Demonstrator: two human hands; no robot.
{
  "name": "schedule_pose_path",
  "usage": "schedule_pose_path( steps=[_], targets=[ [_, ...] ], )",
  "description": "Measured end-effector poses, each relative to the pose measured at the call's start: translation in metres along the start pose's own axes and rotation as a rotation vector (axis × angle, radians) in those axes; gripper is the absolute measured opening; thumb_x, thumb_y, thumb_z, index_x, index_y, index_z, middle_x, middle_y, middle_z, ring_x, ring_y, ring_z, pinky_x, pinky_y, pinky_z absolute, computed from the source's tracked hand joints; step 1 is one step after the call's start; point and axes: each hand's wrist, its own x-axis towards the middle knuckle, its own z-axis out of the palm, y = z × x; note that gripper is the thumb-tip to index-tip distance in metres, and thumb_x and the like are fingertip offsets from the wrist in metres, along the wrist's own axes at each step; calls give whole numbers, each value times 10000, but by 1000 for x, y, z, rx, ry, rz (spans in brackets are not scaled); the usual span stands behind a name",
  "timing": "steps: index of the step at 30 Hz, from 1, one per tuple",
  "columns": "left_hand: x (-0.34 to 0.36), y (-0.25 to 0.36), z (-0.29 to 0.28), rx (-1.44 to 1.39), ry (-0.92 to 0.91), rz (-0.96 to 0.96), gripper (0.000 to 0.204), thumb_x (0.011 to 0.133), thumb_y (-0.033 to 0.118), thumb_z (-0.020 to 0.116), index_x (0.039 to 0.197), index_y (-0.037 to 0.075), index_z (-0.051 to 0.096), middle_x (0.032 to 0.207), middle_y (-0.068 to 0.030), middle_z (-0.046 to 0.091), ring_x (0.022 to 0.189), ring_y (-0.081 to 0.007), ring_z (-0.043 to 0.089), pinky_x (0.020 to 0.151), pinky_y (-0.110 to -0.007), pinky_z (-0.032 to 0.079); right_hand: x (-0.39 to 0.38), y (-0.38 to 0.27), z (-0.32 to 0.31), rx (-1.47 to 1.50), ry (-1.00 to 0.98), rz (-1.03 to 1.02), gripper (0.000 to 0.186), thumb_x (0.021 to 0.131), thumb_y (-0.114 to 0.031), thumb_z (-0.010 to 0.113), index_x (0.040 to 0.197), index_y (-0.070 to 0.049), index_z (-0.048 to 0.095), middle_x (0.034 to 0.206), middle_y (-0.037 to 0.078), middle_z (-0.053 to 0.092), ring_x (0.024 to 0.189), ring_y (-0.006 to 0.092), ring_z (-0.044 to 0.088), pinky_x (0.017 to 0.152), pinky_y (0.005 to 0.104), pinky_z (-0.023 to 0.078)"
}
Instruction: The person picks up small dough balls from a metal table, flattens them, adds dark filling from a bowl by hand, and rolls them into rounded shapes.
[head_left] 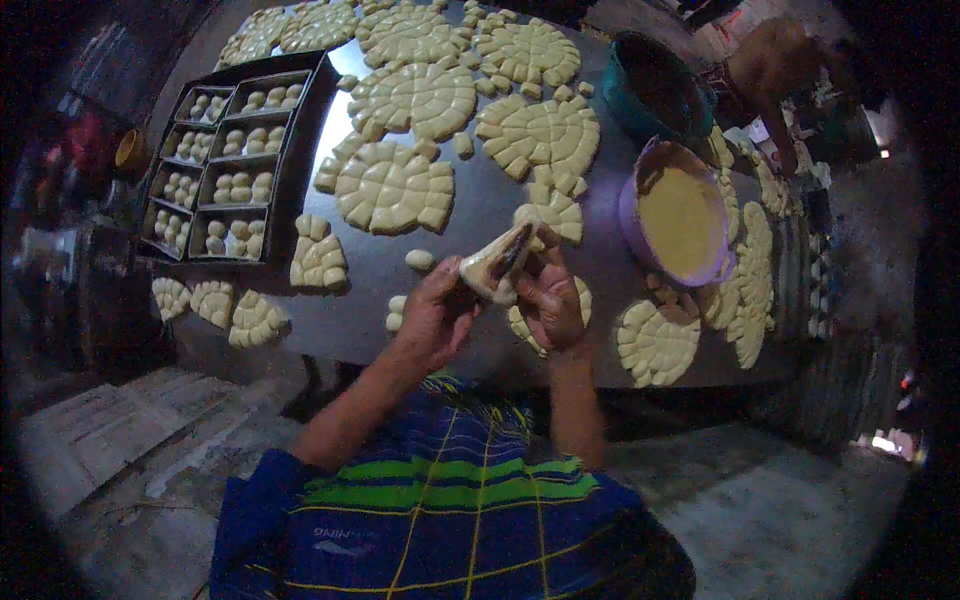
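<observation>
A flattened piece of pale dough (484, 276) with a dark filling along its opening is held up above the table's near side. My left hand (437, 312) pinches it from the left. My right hand (553, 302) grips its right edge, fingers bent round the rim. Close to my left hand lie a small dough ball (420, 259) and further dough balls (396, 312), partly covered by the hand. Behind my right hand, a group of cut dough pieces (524, 326) is partly hidden.
Scored dough rounds (395, 187) cover much of the dark table (470, 195). A black compartmented tray (308, 118) holding dough balls stands left. At right are a purple basin (634, 228) with yellowish contents and a teal tub (626, 112). Another person (775, 65) bends over the far right side.
</observation>
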Motion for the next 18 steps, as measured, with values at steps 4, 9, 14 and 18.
schedule_pose_path(
  steps=[4, 9, 14, 18],
  targets=[
    [-3, 24, -6, 30, 3, 20, 299, 995, 402, 511, 1080, 119, 559, 987, -11, 630, 876, -111, 610, 706, -251, 499, -10, 34, -15, -68, 24, -113, 475, 901, 4, 609, 1351, -103, 501, 1311, 101, 544, 1159, 214, 571, 943, 368, 526],
    [-15, 49, -16, 219, -36, 178, 317, 895, 251, 701, 1108, 86, 533, 1011, -29, 619, 879, -120, 611, 768, -265, 518, -8, 23, 36, -1332, -116, -455, 405, 804, -9, 681, 1194, -118, 658, 1308, 133, 522, 1166, 288, 578, 926, 345, 551],
    [-35, 74, -23, 694, -52, 366, 267, 881, 126, 708, 1087, 15, 581, 957, -58, 652, 845, -113, 628, 738, -269, 528, -16, 33, 58, -1696, -252, -658, 412, 760, 40, 667, 1147, -102, 671, 1222, 112, 581, 1012, 274, 644, 797, 348, 571],
    [-49, 92, -42, 894, -102, 366, 181, 904, 87, 663, 1057, -7, 636, 958, -54, 664, 829, -103, 621, 733, -263, 513, -9, 30, 86, -1549, -193, -576, 341, 751, 16, 722, 1079, -54, 659, 1019, 89, 658, 849, 218, 680, 682, 310, 556]
  ],
)
